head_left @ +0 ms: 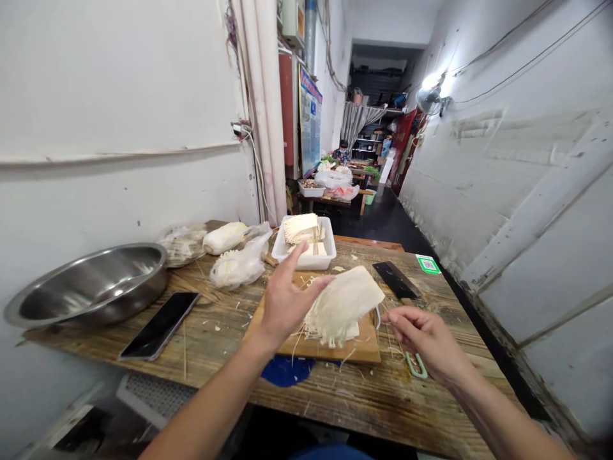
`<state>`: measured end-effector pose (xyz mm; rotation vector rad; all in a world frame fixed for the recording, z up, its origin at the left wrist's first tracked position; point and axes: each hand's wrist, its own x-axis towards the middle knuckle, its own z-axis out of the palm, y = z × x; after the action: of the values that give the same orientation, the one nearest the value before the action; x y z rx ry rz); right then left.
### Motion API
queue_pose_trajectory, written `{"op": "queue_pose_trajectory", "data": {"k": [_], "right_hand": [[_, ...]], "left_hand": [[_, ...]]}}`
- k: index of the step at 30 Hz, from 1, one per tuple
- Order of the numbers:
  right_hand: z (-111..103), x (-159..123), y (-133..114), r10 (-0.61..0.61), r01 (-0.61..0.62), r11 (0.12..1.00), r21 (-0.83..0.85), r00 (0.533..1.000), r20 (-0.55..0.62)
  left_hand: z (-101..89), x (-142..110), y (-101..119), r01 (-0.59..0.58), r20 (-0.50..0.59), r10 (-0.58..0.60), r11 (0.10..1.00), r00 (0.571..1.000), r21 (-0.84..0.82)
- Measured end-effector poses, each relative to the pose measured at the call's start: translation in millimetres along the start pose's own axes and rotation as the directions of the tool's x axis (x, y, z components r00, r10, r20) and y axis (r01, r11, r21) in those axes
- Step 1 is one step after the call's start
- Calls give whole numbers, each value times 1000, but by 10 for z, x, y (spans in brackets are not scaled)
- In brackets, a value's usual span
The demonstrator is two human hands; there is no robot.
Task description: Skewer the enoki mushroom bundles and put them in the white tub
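Note:
A flat, cream-white bunch of enoki mushrooms (352, 297) is tilted up over the wooden cutting board (368, 348), its fringed end towards the front left. My left hand (286, 300) is at its left side, fingers and thumb spread, the thumb tip meeting its upper edge. To the right, my right hand (421, 335) is closed in a pinch near the bunch's corner, by a pale strand. What it pinches is too thin to make out. More white mushroom pieces lie beneath the bunch. A white plastic tub (325, 259) behind the board contains enoki bunches and thin skewers.
A dark cleaver (395, 280) and a pale green handle (416, 365) lie right of the board. On the left are a steel basin (90, 281), a phone (159, 324) and bagged mushrooms (239, 262). A person (341, 151) is at a far table.

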<state>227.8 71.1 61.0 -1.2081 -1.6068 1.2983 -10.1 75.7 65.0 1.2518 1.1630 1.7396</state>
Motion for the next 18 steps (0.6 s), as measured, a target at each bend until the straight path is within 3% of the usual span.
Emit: {"op": "queue_pose_trajectory", "data": {"k": [2,4,5,7,9,13,18], "right_hand": [[159,94,107,38,-34,967,251,999,-14],[409,178,256,61,-40,907,419,997,-36],[558,215,349,90,-51,880,472,994,-60],[868,270,561,143,-81,852,517,987,-79],[1141,295,782,205,-147,825,546,978,-47],[1437,266,1115,310,-286,770,571,949,56],[1452,238,1280,322,-315,789,528,943,82]], "left_hand": [[33,-16,-84,-42,-105,43,999,994,12],[113,-67,-263,122,-23,-125,988,992,-94],[157,-93,-382,274,33,-273,942,961,-195],[218,-131,-646,527,145,-516,751,844,-397],[215,-150,-894,627,197,-622,611,758,-483],[86,-142,-1222,695,118,-749,529,653,-487],[46,-123,-1381,700,14,-777,559,630,-445]]}}
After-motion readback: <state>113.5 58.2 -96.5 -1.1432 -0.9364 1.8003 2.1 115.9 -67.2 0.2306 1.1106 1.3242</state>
